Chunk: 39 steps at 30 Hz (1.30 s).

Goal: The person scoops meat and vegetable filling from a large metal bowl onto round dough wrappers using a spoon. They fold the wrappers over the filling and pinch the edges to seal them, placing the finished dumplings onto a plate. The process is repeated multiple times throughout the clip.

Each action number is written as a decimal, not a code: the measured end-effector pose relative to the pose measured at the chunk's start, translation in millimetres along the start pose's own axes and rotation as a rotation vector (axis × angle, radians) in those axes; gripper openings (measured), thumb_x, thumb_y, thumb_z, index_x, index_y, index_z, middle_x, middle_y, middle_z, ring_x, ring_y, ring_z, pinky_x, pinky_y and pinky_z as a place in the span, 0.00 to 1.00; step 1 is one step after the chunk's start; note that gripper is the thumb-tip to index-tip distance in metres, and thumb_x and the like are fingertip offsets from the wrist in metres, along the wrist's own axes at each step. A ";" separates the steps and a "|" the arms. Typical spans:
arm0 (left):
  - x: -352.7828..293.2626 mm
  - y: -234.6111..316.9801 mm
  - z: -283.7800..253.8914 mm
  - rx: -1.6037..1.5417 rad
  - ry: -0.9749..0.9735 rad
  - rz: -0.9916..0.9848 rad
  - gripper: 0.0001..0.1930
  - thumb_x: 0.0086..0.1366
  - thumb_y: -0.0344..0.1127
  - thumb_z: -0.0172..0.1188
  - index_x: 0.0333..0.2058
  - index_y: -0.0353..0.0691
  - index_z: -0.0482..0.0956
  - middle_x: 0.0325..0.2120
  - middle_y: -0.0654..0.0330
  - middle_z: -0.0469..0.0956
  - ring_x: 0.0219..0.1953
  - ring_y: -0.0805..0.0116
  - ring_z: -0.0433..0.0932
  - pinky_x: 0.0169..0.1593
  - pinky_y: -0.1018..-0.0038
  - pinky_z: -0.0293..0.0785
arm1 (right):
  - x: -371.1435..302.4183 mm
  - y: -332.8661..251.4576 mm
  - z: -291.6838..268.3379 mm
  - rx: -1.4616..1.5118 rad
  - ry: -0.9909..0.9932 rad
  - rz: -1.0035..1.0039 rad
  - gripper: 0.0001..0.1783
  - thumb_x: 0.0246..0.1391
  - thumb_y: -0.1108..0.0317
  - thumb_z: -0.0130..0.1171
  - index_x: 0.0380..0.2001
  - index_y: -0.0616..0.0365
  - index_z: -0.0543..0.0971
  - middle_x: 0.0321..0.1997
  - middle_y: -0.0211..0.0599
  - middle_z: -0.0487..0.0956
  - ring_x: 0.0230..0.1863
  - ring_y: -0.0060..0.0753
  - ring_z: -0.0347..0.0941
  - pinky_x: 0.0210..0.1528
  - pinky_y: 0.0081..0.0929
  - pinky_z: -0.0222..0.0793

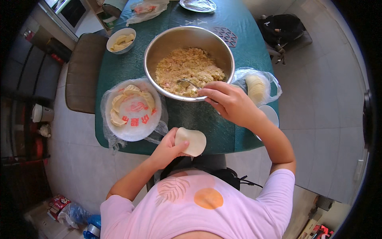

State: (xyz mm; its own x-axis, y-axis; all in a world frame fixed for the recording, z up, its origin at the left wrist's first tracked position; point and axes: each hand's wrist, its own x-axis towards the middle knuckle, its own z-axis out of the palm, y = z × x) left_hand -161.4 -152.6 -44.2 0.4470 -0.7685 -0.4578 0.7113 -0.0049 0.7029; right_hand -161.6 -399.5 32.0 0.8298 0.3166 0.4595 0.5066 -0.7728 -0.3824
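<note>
Near the table's front edge my left hand holds a round, pale dumpling wrapper, thumb on top of it. My right hand pinches the handle of a metal spoon over the near rim of a big steel bowl. The spoon's head dips into the minced filling inside. To the left, a plate covered with a plastic bag carries several folded dumplings along its edge. Right of the bowl, a stack of wrappers lies in a clear plastic bag.
A small white bowl with dumplings stands at the back left. Beside my right forearm is a white dish, partly hidden. A dark trivet and a film-covered plate lie farther back. A brown chair borders the table's left side.
</note>
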 end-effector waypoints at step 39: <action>-19.6 46.2 -30.7 -0.070 -0.045 -0.009 0.31 0.52 0.23 0.59 0.56 0.32 0.59 0.45 0.46 0.74 0.42 0.55 0.78 0.45 0.60 0.76 | 26.8 -2.3 6.5 0.517 0.227 0.440 0.05 0.51 0.76 0.55 0.33 0.66 0.75 0.27 0.47 0.77 0.27 0.42 0.77 0.30 0.31 0.73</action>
State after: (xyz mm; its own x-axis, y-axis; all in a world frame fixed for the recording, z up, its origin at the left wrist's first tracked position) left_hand -120.6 -118.1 -19.4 0.4165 -0.7966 -0.4381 0.7522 0.0314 0.6582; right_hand -139.0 -385.6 40.0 0.9420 -0.1307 0.3091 0.2284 -0.4251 -0.8759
